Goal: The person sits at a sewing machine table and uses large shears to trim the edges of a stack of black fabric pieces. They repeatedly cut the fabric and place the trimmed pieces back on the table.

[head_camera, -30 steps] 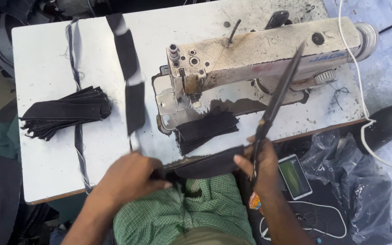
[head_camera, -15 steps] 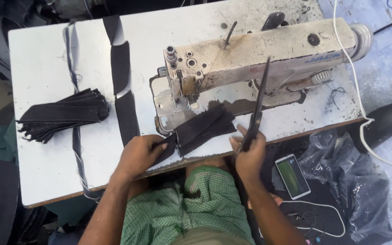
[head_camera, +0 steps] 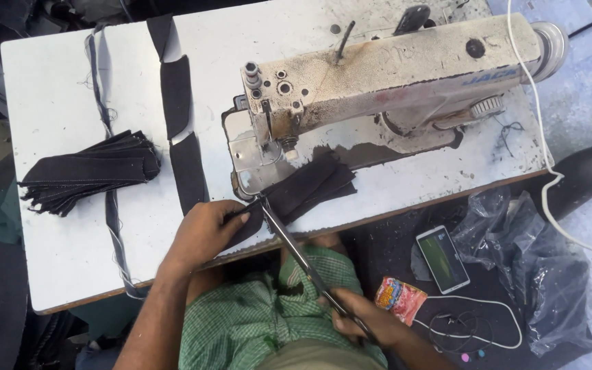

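A white work table fills most of the view, and an off-white sewing machine with worn, stained paint is seen standing on its right half. A crumpled dark plastic bag is seen lying on the floor to the right, below the table edge. A long chain of dark fabric pieces is laid across the table from the far edge toward the person. A stack of dark fabric strips is placed on the left part of the table, and a thin dark cord passes under it. A dark folded fabric piece is found on the machine bed, just beside the needle area, near the front edge of the table.

The near end of this piece is pressed down and gripped by the left hand, with the fingers closed on the cloth. Long scissors are held by the right hand, closed around the handles above the lap; the tip is placed at the fabric, touching the left fingers. A smartphone and a small red packet are seen on the floor nearby.
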